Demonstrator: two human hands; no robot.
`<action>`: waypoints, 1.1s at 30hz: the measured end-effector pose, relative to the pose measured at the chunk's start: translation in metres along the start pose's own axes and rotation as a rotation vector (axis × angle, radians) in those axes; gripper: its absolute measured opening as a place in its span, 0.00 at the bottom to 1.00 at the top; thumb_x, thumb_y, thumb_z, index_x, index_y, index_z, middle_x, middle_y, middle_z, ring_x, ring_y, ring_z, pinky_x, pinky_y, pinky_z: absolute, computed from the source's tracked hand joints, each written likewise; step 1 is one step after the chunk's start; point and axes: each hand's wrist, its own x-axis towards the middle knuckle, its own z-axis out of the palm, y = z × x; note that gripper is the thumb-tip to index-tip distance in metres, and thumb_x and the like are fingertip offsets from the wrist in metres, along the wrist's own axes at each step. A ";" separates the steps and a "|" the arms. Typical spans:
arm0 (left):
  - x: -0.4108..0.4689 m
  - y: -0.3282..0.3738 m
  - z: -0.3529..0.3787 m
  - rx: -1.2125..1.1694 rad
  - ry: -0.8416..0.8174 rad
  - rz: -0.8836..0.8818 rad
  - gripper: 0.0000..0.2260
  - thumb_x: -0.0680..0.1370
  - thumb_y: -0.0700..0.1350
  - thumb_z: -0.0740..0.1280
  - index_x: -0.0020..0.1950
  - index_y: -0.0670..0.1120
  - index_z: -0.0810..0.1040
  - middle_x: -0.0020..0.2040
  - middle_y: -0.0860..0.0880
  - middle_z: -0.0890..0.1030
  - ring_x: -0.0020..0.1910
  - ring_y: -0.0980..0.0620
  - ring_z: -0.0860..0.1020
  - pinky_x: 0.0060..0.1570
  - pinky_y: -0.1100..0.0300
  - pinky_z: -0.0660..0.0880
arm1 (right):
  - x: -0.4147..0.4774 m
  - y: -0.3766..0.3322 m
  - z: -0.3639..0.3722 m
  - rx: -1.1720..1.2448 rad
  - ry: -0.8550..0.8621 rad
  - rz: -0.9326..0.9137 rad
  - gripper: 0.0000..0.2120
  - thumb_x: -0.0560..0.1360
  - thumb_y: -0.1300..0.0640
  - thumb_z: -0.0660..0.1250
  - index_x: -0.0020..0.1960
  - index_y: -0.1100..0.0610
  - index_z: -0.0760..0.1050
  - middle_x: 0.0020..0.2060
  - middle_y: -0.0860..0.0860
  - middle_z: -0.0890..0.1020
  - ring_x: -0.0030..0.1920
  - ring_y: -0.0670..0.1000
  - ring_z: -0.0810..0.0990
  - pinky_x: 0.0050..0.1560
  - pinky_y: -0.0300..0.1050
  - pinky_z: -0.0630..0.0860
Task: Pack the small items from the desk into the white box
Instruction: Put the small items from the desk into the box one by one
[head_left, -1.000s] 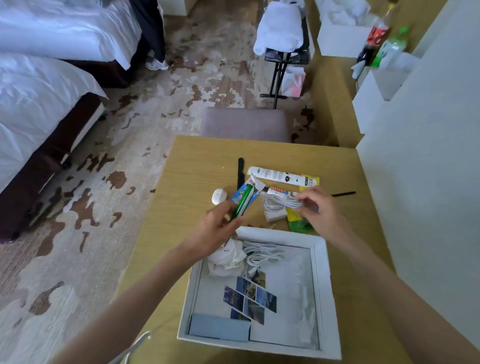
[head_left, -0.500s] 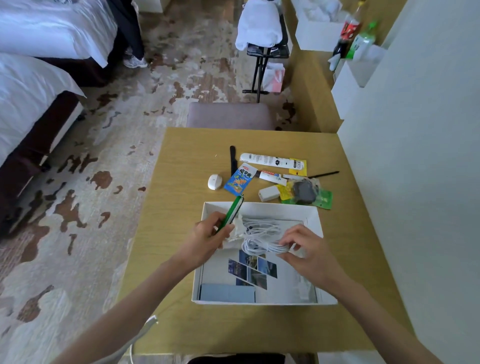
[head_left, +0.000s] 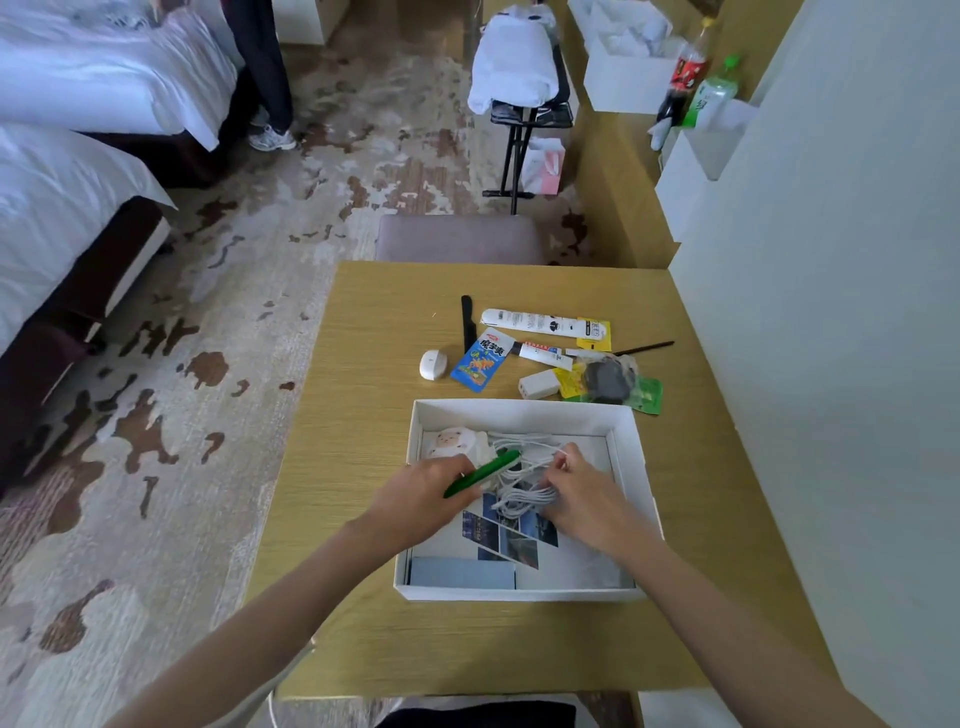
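Head view: packing is partway. The left hand grips a green pen and the right hand has its fingers pinching the white cable inside the white box. Several small items wait on the surface.

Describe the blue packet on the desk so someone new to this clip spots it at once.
On the wooden desk, look just beyond the far wall of the white box, where loose items lie. The blue packet lies toward the left, between a white oval object and a small white tube. It is the only bright blue thing there, flat, with yellow print.
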 end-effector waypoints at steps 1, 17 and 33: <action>-0.001 0.000 0.002 0.031 -0.005 0.020 0.12 0.78 0.56 0.62 0.55 0.49 0.75 0.47 0.49 0.81 0.42 0.49 0.78 0.38 0.55 0.74 | -0.001 0.000 0.001 -0.024 -0.001 -0.004 0.16 0.70 0.48 0.72 0.55 0.52 0.77 0.55 0.50 0.69 0.48 0.52 0.75 0.44 0.43 0.72; 0.010 0.006 0.020 0.284 -0.216 0.188 0.14 0.75 0.54 0.67 0.59 0.51 0.76 0.55 0.50 0.80 0.55 0.49 0.77 0.50 0.53 0.75 | 0.013 -0.003 0.012 0.035 0.133 0.056 0.10 0.73 0.46 0.69 0.45 0.53 0.76 0.45 0.48 0.75 0.43 0.52 0.78 0.40 0.48 0.74; 0.021 0.000 0.031 0.578 -0.324 0.212 0.13 0.76 0.49 0.66 0.57 0.45 0.76 0.54 0.46 0.80 0.54 0.44 0.78 0.45 0.51 0.75 | 0.001 0.010 -0.012 0.329 -0.040 -0.002 0.08 0.74 0.56 0.70 0.53 0.51 0.77 0.48 0.46 0.77 0.40 0.47 0.78 0.44 0.41 0.75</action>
